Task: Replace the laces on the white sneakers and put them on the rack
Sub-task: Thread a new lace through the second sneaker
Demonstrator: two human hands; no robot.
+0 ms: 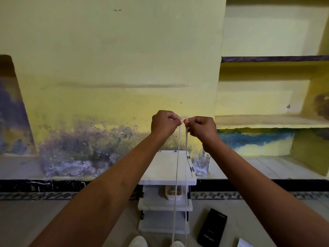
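Observation:
My left hand (164, 124) and my right hand (202, 129) are raised side by side in front of the wall, each pinching one end of a white lace (178, 157). Its two strands hang straight down from my fingers to the bottom edge of the view. There, the toes of two white sneakers (138, 242) show, the right one (178, 244) where the strands end. Below my hands stands a small white rack (167, 168) with three shelves against the wall.
A pinkish tray (173, 193) with small items sits on the rack's middle shelf. A black box (212, 228) lies on the floor right of the rack, with a white packet (244, 243) beside it. Built-in wall shelves (274, 58) fill the right side.

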